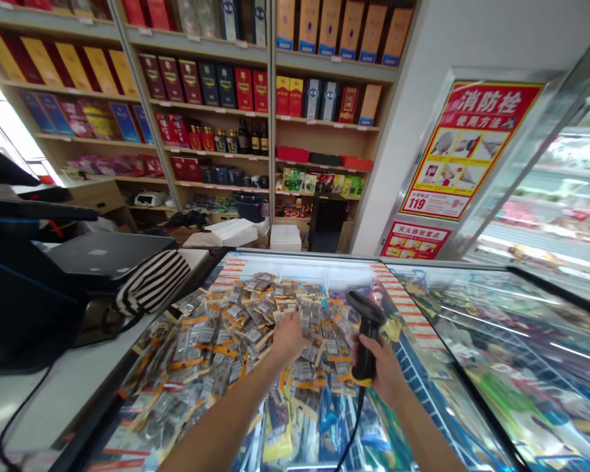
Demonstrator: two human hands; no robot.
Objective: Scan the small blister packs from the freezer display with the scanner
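Note:
My right hand (384, 368) is wrapped round the grip of a black handheld barcode scanner (366, 328), whose head tilts toward the left and whose cable (353, 426) hangs down toward me. My left hand (289, 334) reaches forward over the heap of small clear and orange packets (216, 341) in the open chest freezer (295, 259). Its fingers curl down among the packets, and I cannot make out whether they hold one.
A white counter (54, 387) on the left carries a black till screen (14, 288), cables and a striped cloth (152, 282). A glass-lidded freezer (511, 341) lies to the right. Shelves of boxed goods (226, 85) fill the far wall, beside a red notice (467, 147).

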